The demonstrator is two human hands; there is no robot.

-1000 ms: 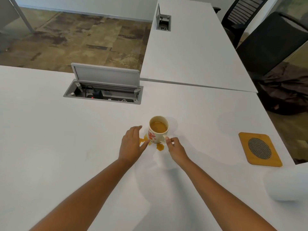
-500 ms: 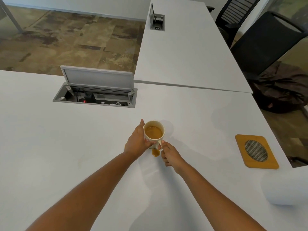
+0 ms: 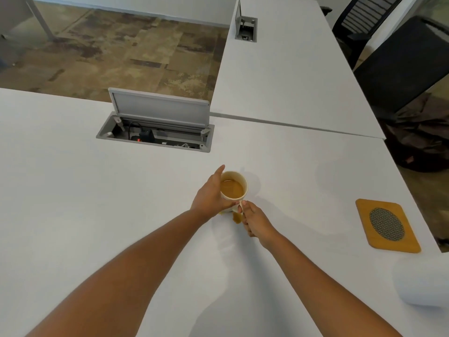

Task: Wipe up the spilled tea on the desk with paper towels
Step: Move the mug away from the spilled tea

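A cream mug (image 3: 233,188) full of brown tea is at the middle of the white desk (image 3: 73,215). My left hand (image 3: 209,195) wraps the mug's left side. My right hand (image 3: 255,221) pinches the mug's handle at its near right. A small brown puddle of spilled tea (image 3: 237,217) lies on the desk just under the mug, partly hidden by my hands. A white paper towel roll (image 3: 422,280) lies at the right edge of the desk, apart from both hands.
An orange coaster with a mesh centre (image 3: 386,224) rests on the desk's right side. A grey cable box with its lid raised (image 3: 158,122) is set into the desk behind the mug. Another desk (image 3: 291,69) and black chairs (image 3: 401,62) stand beyond.
Both hands have closed onto the mug, the left on its side, the right on its handle. The mug now looks raised a little, with part of the spill showing beneath it.
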